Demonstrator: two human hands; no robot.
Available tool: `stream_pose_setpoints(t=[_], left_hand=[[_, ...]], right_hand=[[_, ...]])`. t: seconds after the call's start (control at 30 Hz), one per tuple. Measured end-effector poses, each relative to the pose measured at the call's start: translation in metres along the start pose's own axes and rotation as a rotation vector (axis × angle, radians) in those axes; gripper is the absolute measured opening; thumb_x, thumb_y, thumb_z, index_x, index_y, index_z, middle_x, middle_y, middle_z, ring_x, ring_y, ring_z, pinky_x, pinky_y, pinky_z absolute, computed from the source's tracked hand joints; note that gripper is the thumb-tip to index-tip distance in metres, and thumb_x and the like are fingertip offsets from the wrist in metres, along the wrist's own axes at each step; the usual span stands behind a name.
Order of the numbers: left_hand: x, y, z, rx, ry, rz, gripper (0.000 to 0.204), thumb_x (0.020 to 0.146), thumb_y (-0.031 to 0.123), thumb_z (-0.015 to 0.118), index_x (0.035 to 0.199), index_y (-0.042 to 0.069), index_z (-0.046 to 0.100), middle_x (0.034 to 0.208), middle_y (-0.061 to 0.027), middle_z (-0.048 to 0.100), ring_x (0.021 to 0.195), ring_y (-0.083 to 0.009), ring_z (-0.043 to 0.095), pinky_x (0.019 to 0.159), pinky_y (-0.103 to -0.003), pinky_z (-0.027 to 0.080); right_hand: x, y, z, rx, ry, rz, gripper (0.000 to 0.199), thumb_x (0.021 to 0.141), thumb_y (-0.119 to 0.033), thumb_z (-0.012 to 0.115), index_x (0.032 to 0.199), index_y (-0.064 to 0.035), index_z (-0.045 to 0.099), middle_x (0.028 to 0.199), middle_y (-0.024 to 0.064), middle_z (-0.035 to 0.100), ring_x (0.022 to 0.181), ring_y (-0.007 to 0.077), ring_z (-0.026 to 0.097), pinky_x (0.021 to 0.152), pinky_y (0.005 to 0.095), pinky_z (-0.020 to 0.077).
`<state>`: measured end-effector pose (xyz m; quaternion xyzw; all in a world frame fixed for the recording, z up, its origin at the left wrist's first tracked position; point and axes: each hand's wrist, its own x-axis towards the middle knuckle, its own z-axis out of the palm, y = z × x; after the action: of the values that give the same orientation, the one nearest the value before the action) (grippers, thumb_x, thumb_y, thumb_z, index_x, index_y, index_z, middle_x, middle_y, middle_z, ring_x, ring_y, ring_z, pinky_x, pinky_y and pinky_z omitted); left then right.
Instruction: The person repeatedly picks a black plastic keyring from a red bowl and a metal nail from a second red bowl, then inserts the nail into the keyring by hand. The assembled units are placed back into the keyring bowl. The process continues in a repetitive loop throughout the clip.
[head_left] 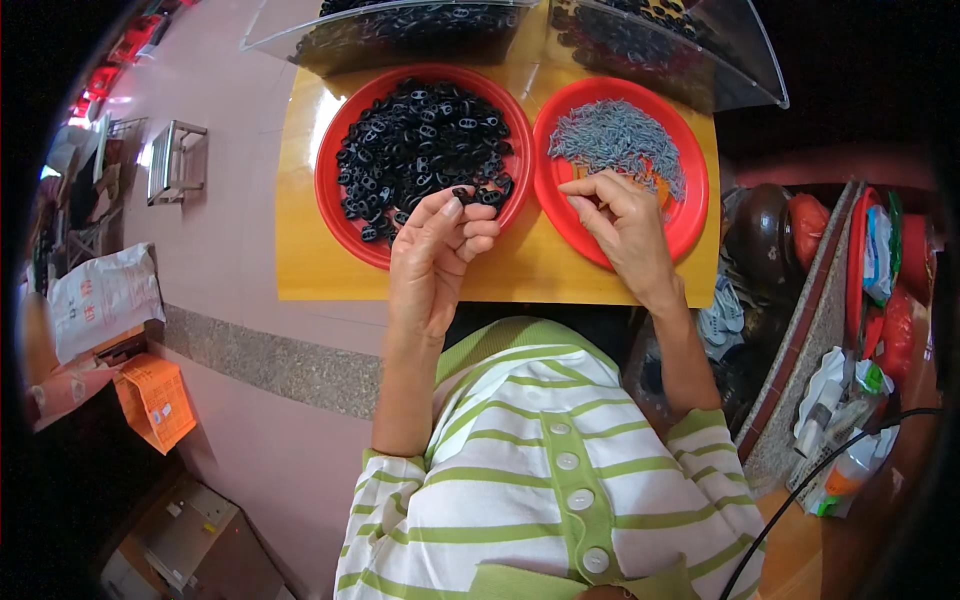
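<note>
My left hand [430,255] is over the near right edge of a round red tray [326,180], thumb and forefinger pinching a small black plastic piece [463,194]. Many black pieces [420,140] with two holes fill that tray in a heap. Above the left part of a second red tray [690,215] is my right hand [625,220], its thumb and fingertips closed together; whatever they may hold is too small to make out. Grey screws [615,135] lie piled in the far part of this second tray.
Both trays stand on a yellow tabletop [330,270]. Behind them, clear plastic bins [410,35] hold more black pieces. A metal stool [175,165] is on the floor at left, with a white sack [105,300] nearer. Bags and packets crowd a ledge [800,340] at right.
</note>
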<state>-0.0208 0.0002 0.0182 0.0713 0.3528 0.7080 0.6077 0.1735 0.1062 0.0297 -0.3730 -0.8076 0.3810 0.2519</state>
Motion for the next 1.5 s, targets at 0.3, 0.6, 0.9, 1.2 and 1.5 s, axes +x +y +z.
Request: stream_pose_setpoints(t=[0.3, 0.6, 0.9, 1.2, 1.5], left_hand=[[0.003, -0.004, -0.004, 0.156, 0.024, 0.064, 0.022, 0.093, 0.013, 0.054, 0.108, -0.002, 0.055, 0.097, -0.0170, 0.065, 0.084, -0.0192, 0.066, 0.078, -0.027, 0.056], [0.008, -0.006, 0.001, 0.141, 0.015, 0.047, 0.020, 0.090, 0.005, 0.056, 0.108, -0.003, 0.053, 0.099, -0.0169, 0.064, 0.086, -0.0193, 0.066, 0.079, -0.027, 0.055], [0.012, -0.010, 0.006, 0.170, 0.036, -0.026, 0.015, 0.088, 0.002, 0.059, 0.102, -0.003, 0.057, 0.091, -0.0159, 0.066, 0.078, -0.0192, 0.068, 0.072, -0.026, 0.056], [0.018, -0.012, -0.005, 0.083, -0.089, -0.119, 0.015, 0.089, 0.005, 0.058, 0.102, -0.004, 0.060, 0.090, -0.0137, 0.066, 0.075, -0.0167, 0.066, 0.068, -0.025, 0.055], [0.019, -0.009, -0.001, 0.101, -0.076, -0.123, 0.018, 0.091, 0.006, 0.056, 0.104, -0.005, 0.061, 0.091, -0.0147, 0.066, 0.077, -0.0174, 0.066, 0.070, -0.026, 0.055]], right_hand=[[-0.008, -0.005, 0.023, 0.319, 0.058, 0.158, 0.010, 0.082, -0.005, 0.064, 0.092, -0.0022, 0.066, 0.081, 0.0040, 0.065, 0.068, 0.0096, 0.060, 0.057, 0.0244, 0.0461], [-0.004, -0.008, 0.029, 0.297, 0.073, 0.177, 0.010, 0.080, -0.005, 0.067, 0.090, -0.0028, 0.067, 0.082, 0.0033, 0.066, 0.071, 0.0087, 0.060, 0.059, 0.0226, 0.0459], [0.004, -0.014, 0.037, 0.685, 0.144, 0.240, 0.010, 0.084, -0.008, 0.066, 0.094, -0.0053, 0.067, 0.085, -0.0015, 0.064, 0.068, 0.0020, 0.054, 0.057, 0.0166, 0.0429], [0.012, -0.021, 0.044, 0.937, 0.073, 0.279, 0.012, 0.086, -0.009, 0.065, 0.097, -0.0049, 0.064, 0.087, -0.0002, 0.063, 0.072, 0.0032, 0.056, 0.057, 0.0173, 0.0431], [0.017, -0.018, 0.051, 0.927, 0.049, 0.254, 0.011, 0.089, -0.007, 0.061, 0.100, -0.0026, 0.062, 0.088, 0.0009, 0.063, 0.075, 0.0058, 0.059, 0.061, 0.0182, 0.0455]])
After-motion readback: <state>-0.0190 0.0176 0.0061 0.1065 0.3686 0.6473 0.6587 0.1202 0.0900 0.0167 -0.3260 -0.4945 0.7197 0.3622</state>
